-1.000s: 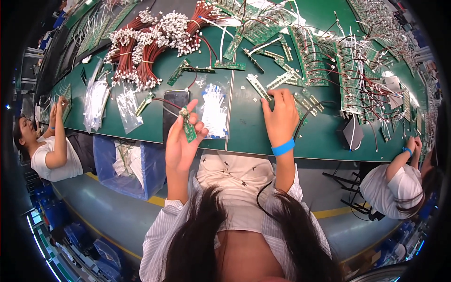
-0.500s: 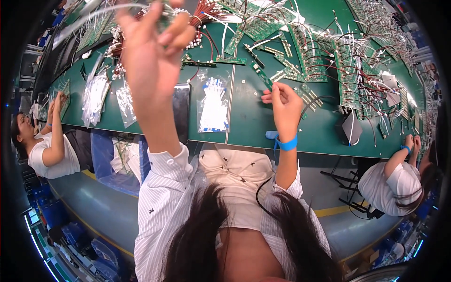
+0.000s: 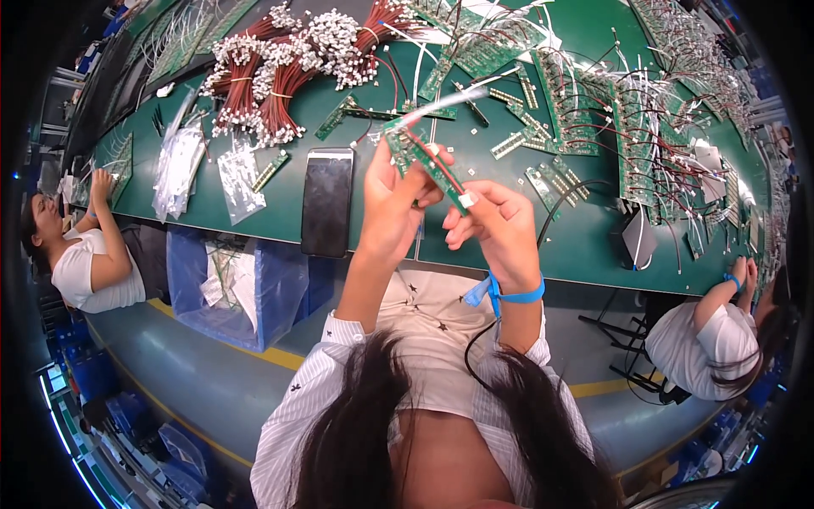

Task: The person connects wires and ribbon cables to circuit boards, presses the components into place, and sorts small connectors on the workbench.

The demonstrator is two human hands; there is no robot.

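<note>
My left hand (image 3: 392,208) and my right hand (image 3: 500,227) are raised together above the front edge of the green table (image 3: 585,246). Both grip a narrow green circuit board strip (image 3: 432,165) with a red wire along it and a white connector at its lower end. The left hand's fingers pinch the upper part of the strip, the right hand's fingertips hold the end with the connector. A blue wrist strap (image 3: 513,294) with a dark cord circles my right wrist.
A black phone (image 3: 327,201) lies on the table to the left. Clear plastic bags (image 3: 237,174), bundles of red wires with white connectors (image 3: 280,59) and several green circuit strips (image 3: 551,182) cover the table. One person (image 3: 85,254) sits at left, another person (image 3: 721,331) at right.
My left hand, raised high and close to the camera half a second ago, has come down. My right hand lifted off the table and both now meet on the circuit strip.
</note>
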